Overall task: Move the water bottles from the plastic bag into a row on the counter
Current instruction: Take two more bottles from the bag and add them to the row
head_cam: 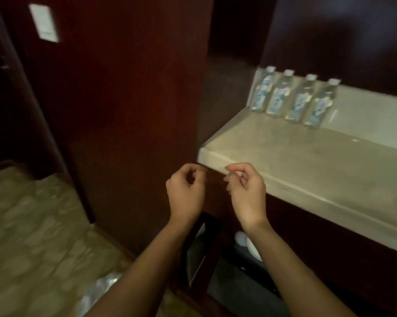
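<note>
Head view: empty hands [215,186] hover at counter [307,170] edge, four bottles [293,99] rowed behind.

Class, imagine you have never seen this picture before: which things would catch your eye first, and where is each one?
Two bare hands, the left hand and the right hand, hang loosely curled and empty in the centre, before the pale stone counter's near edge. Four clear plastic water bottles with white caps stand in a row at the counter's back left. A crinkled clear plastic bag lies on the floor below.

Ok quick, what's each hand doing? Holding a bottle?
Left hand: loosely curled, holding nothing.
Right hand: loosely curled, holding nothing.
Four bottles stand on the counter.
</note>
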The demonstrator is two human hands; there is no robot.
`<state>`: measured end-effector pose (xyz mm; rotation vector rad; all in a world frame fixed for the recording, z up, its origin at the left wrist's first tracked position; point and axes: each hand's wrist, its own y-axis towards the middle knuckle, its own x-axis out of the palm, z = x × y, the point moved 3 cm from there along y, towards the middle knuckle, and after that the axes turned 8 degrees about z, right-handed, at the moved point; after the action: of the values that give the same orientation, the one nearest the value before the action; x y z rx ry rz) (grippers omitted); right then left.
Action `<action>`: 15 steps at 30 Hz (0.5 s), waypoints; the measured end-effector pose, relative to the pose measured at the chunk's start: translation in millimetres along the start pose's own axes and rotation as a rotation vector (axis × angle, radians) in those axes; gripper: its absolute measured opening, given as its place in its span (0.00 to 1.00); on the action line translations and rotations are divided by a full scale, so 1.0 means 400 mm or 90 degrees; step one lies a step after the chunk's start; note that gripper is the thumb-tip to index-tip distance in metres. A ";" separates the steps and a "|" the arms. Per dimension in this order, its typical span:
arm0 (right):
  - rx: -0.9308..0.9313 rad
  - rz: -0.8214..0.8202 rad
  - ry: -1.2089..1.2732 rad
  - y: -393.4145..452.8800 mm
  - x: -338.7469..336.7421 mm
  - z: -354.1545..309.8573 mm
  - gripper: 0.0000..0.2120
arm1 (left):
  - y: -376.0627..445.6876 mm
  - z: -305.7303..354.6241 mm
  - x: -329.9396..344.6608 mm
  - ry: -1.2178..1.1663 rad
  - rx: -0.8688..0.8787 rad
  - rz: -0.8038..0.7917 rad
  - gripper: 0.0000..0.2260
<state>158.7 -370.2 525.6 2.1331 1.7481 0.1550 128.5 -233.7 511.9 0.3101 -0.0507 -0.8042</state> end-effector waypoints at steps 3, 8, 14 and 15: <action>0.033 -0.085 -0.031 -0.100 0.138 0.063 0.10 | 0.017 -0.117 -0.129 0.065 -0.042 0.029 0.08; 0.132 -0.192 -0.072 -0.244 0.405 0.174 0.11 | 0.046 -0.321 -0.360 0.094 -0.174 0.098 0.07; 0.267 -0.272 -0.063 -0.401 0.662 0.248 0.05 | 0.083 -0.564 -0.587 0.127 -0.337 0.106 0.06; 0.286 -0.272 -0.054 -0.409 0.664 0.253 0.04 | 0.077 -0.572 -0.594 0.132 -0.343 0.097 0.07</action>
<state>99.1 -110.7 334.1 1.9335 2.3005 -0.4764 21.9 14.3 319.9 -0.1212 0.3298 -0.6026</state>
